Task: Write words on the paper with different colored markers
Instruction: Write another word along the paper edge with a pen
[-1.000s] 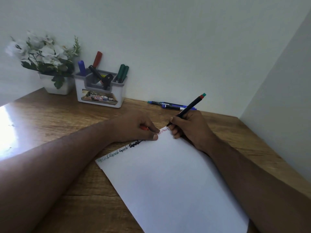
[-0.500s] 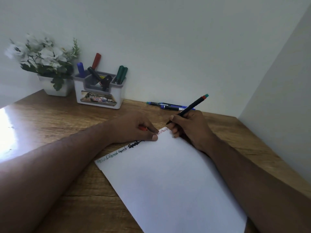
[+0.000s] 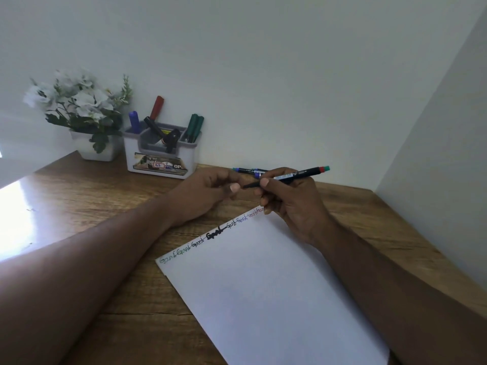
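Paper, a white sheet (image 3: 276,285), lies flat and skewed on our brown wooden tabletop (image 3: 105,206), with one row of words in several colours along its far edge. Our right hand (image 3: 292,204) grasps a slim black marker with a red and green end (image 3: 290,176), lifted off the sheet with its tip pointing at our left hand (image 3: 210,193). That hand's fingers are curled beside the tip; whether they pinch a cap we cannot tell.

Judging the risks: neither hand pins the sheet, so it could slide when we write again. The bare tip sits near our left fingers and could ink them (or smear the fresh red word just beneath).

At the wall, a white and grey pen holder (image 3: 160,154) keeps a blue marker (image 3: 135,122), a red one (image 3: 157,106), two green ones (image 3: 195,127) and some black pieces in its compartments. A blue pen (image 3: 250,171) lies loose behind our hands. A white pot of pale flowers (image 3: 79,111) stands beside the holder.
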`<state>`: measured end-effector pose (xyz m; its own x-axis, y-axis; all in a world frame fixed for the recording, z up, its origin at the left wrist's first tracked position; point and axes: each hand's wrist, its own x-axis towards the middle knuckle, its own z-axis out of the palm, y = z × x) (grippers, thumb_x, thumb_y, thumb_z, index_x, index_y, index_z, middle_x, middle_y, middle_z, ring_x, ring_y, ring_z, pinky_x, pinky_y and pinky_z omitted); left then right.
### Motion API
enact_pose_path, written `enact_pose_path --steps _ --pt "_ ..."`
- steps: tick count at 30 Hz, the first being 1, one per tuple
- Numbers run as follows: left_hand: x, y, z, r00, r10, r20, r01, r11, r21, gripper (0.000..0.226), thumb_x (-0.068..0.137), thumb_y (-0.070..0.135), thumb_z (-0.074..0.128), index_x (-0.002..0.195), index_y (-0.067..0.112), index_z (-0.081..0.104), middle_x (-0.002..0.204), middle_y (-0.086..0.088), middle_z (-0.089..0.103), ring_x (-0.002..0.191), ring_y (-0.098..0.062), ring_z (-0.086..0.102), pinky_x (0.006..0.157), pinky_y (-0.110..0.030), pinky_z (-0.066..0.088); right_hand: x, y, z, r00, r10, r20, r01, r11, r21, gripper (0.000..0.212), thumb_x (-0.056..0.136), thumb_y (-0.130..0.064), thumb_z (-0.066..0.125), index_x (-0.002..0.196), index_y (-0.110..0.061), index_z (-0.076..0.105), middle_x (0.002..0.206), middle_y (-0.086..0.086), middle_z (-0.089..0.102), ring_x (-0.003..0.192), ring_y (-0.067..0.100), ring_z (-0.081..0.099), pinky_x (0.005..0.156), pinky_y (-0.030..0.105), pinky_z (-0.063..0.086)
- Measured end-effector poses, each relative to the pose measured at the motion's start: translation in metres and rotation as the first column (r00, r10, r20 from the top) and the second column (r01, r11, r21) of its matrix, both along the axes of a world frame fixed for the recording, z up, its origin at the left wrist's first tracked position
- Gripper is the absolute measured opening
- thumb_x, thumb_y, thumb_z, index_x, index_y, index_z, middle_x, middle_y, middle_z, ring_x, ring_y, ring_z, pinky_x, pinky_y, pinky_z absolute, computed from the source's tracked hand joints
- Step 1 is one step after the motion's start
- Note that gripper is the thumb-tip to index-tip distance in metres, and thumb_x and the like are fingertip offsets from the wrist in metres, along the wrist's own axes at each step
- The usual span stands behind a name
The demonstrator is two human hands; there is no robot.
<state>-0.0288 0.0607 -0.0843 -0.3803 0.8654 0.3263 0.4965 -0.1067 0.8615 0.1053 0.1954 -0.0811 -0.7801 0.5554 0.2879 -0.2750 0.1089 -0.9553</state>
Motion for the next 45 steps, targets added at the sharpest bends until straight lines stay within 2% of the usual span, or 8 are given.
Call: enact_pose_path --steps 7,10,20,29,33,37,40,45 --pt "0.002 -0.002 0.002 0.998 -0.029 0.064 0.029 1.0 -0.005 0.025 0.092 0.008 0.058 0.115 0.012 0.068 0.094 0.003 0.072 0.072 0.007 0.064 0.063 -0.004 0.044 -0.002 -0.006 -0.005 0.999 0.023 0.044 -0.024 0.999 0.025 0.012 0.081 0.003 0.068 0.086 -0.007 0.064 0.067 0.013 0.066 0.048 0.018 0.06 0.044 0.025 0.049" --pt "0.007 0.002 0.002 0.979 -0.067 0.193 0.062 0.998 0.03 0.023 0.095 0.009 0.054 0.116 0.012 0.063 0.073 0.001 0.068 0.052 0.0 0.052 0.05 -0.012 0.04 -0.002 -0.012 -0.004 0.998 0.051 0.034 -0.053 0.997 0.048 0.021 0.082 0.002 0.068 0.084 -0.011 0.052 0.063 0.012 0.068 0.038 0.017 0.055 0.039 0.023 0.044" --pt "0.025 0.012 -0.002 0.848 -0.088 0.523 0.039 0.994 0.103 0.017 0.103 0.011 0.037 0.11 0.012 0.052 0.074 -0.011 0.054 0.054 -0.008 0.05 0.047 -0.015 0.044 -0.003 -0.022 -0.005 0.997 0.062 0.035 -0.065 0.994 0.092 0.015 0.081 0.002 0.07 0.078 -0.008 0.058 0.06 0.015 0.067 0.029 0.017 0.045 0.035 0.02 0.036" --pt "0.019 0.011 -0.005 0.876 -0.083 0.475 0.028 0.992 0.122 0.018 0.103 0.024 0.037 0.107 0.017 0.053 0.072 -0.01 0.059 0.063 -0.018 0.051 0.059 -0.026 0.042 -0.004 -0.026 -0.002 0.998 0.043 0.048 -0.049 0.991 0.128 0.006 0.086 -0.003 0.066 0.086 -0.008 0.063 0.06 0.01 0.066 0.035 0.016 0.051 0.038 0.02 0.04" --pt "-0.012 -0.001 0.0 0.869 0.2 0.452 -0.296 0.943 0.15 0.023 0.102 0.028 0.04 0.111 0.018 0.059 0.083 -0.004 0.068 0.076 -0.021 0.06 0.068 -0.033 0.046 -0.005 -0.024 0.008 1.0 0.031 0.001 -0.031 0.999 0.023 0.009 0.088 -0.003 0.063 0.092 -0.01 0.065 0.071 0.011 0.07 0.047 0.018 0.057 0.043 0.024 0.046" --pt "-0.057 -0.028 0.002 0.688 0.418 0.593 -0.625 0.756 0.193 0.021 0.099 0.013 0.046 0.089 0.008 0.064 0.068 -0.006 0.059 0.057 -0.013 0.055 0.046 -0.02 0.043 -0.016 -0.029 0.031 0.993 0.113 -0.038 -0.112 0.993 0.029 0.026 0.084 0.006 0.063 0.103 -0.011 0.069 0.097 0.019 0.071 0.076 0.026 0.068 0.056 0.03 0.054" --pt "-0.076 -0.038 -0.002 0.554 0.45 0.7 -0.75 0.635 0.186 0.026 0.089 0.006 0.047 0.066 0.011 0.056 0.058 -0.006 0.05 0.051 -0.016 0.043 0.047 -0.027 0.032 -0.039 -0.039 0.052 0.986 0.167 -0.01 -0.161 0.965 0.208 0.042 0.089 0.015 0.053 0.116 -0.014 0.065 0.114 0.011 0.069 0.096 0.026 0.07 0.073 0.03 0.057" --pt "-0.082 -0.04 0.001 0.461 0.477 0.748 -0.828 0.534 0.17 0.021 0.088 0.009 0.05 0.069 0.012 0.058 0.059 -0.004 0.048 0.053 -0.017 0.041 0.049 -0.029 0.03 -0.1 -0.058 0.082 0.981 0.185 -0.063 -0.175 0.976 0.132 0.049 0.089 0.022 0.043 0.108 -0.016 0.067 0.108 0.01 0.067 0.084 0.023 0.072 0.076 0.029 0.058"
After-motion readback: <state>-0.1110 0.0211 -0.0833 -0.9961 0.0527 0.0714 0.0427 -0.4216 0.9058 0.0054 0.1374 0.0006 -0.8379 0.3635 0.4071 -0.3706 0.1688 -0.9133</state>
